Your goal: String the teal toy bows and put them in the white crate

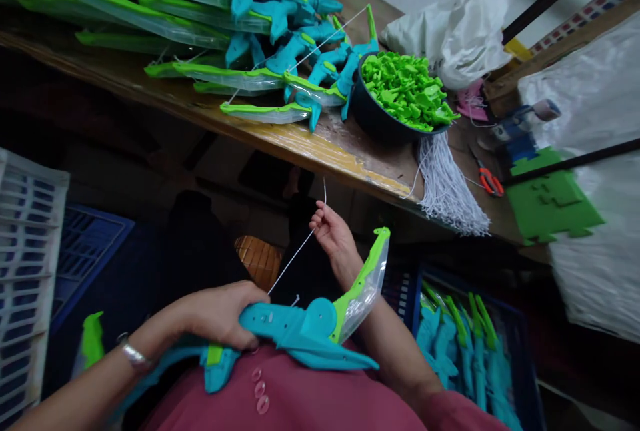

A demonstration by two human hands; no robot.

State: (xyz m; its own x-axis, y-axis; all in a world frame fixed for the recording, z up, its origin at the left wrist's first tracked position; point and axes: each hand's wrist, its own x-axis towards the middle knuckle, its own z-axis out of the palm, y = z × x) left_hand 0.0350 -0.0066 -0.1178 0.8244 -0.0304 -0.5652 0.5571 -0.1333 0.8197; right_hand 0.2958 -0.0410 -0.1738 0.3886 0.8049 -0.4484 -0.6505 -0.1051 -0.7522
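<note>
A teal and green toy bow lies across my lap against my red shirt. My left hand grips its teal middle part. A white string runs taut from the bow up to my right hand, which pinches the string just below the table's edge. The bow's clear, green-edged limb curves up beside my right wrist. Its other green tip shows at the far left.
On the wooden table lie a pile of finished bows, a dark bowl of green parts, a bundle of white strings, orange scissors and green foam. A blue crate with bows stands at right, crates at left.
</note>
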